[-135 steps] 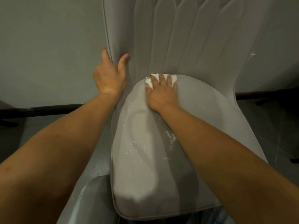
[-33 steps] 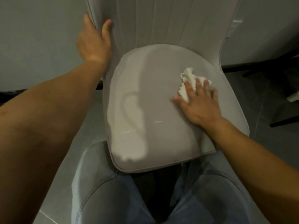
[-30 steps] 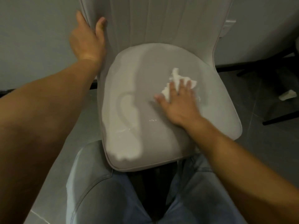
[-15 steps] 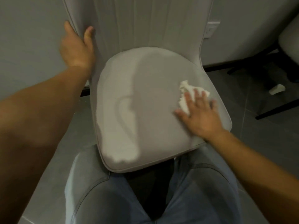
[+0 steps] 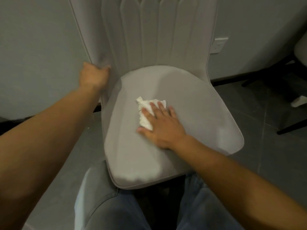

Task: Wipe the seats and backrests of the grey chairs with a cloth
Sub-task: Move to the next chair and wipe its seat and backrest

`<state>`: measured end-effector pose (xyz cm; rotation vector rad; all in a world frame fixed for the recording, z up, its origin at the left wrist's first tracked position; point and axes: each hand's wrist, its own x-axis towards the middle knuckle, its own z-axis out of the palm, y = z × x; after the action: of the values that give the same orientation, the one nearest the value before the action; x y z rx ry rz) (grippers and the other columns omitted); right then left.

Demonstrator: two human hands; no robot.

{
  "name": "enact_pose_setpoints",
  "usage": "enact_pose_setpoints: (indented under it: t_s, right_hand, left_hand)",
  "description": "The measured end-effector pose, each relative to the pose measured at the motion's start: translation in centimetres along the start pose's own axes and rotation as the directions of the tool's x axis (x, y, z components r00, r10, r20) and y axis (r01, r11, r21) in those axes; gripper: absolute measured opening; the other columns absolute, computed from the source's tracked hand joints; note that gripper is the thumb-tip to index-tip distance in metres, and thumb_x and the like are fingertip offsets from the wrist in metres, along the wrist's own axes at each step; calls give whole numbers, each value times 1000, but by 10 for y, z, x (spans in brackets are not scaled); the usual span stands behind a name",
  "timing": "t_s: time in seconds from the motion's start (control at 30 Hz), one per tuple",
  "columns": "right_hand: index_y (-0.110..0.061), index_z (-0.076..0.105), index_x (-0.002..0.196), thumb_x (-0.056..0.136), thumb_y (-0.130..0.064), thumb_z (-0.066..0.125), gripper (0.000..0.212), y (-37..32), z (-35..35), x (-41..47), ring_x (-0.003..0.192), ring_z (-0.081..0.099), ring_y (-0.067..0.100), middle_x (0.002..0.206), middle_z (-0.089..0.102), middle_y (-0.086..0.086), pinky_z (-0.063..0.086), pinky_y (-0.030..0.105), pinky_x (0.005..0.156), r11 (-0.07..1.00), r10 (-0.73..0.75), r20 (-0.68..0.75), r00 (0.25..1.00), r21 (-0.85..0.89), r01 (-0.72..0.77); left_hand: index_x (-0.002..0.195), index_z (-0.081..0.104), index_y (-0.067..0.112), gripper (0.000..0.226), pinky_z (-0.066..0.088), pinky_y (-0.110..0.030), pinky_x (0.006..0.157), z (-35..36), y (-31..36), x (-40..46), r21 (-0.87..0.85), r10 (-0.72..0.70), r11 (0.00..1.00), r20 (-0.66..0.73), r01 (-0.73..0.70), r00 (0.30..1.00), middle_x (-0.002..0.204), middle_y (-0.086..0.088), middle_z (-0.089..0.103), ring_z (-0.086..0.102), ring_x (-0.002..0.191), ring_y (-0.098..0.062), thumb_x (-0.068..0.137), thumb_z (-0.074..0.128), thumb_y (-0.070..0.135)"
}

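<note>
A grey upholstered chair stands in front of me, its rounded seat (image 5: 196,103) facing me and its ribbed backrest (image 5: 154,34) rising against the wall. My right hand (image 5: 163,126) lies flat on the middle of the seat, fingers spread, pressing a crumpled white cloth (image 5: 146,112) onto it. The cloth pokes out past my fingertips and thumb. My left hand (image 5: 93,77) is closed around the lower left edge of the backrest, its fingers behind the edge.
My knees in blue jeans (image 5: 116,211) sit right below the seat's front edge. Black legs of another chair (image 5: 289,125) cross the dark tiled floor at the right. A wall socket (image 5: 219,44) sits beside the backrest. A small white object (image 5: 299,101) lies on the floor.
My right hand slid the cloth from the seat's right side back to its middle. My left hand moved down the backrest's left edge and closed tighter on it.
</note>
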<state>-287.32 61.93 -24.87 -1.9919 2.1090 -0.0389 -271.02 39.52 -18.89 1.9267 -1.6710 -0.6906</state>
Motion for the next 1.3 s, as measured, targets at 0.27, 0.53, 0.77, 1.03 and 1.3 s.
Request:
enact_pose_setpoints:
  t_s: [0.27,0.53,0.77,1.03,1.3]
  right_hand:
    - [-36,7,158,79,-88,6,94,95,-30,85,154,-3,26,168,3,3,-1,56,119,945,327,-60,943,6,-327]
    - [-30,12,159,83,-85,15,93,93,-47,148,153,-4,34,167,6,8,-7,53,121,908,416,-60,907,84,-411]
    - [-25,11,160,87,-81,17,92,87,-39,150,153,-2,34,167,7,9,-6,52,121,930,365,-104,925,80,-358]
    - [-27,28,155,98,-61,28,67,64,-30,166,150,13,31,161,25,9,5,49,122,980,198,-209,958,71,-187]
    - [-33,32,152,98,-60,26,61,70,-23,182,149,17,26,158,31,4,9,47,122,985,173,-298,939,53,-165]
  left_hand:
    - [150,16,15,107,17,-57,112,22,-48,-49,334,-97,941,112,55,989,158,-14,8,8,143,-35,73,45,84]
    - [125,48,12,78,40,-34,74,50,-50,-49,-99,-226,969,29,228,974,121,-13,60,56,108,-34,78,56,73]
    - [94,47,18,63,41,-39,69,59,-40,-50,12,-262,964,-148,267,954,104,-12,64,60,95,-35,75,52,78]
    - [136,42,24,97,46,-41,81,55,-24,-33,-132,-240,968,-224,214,945,114,-6,65,61,104,-33,59,66,77]
    - [108,55,32,77,45,-19,72,-9,40,32,-324,78,920,-401,-221,913,90,18,62,59,80,-4,50,71,80]
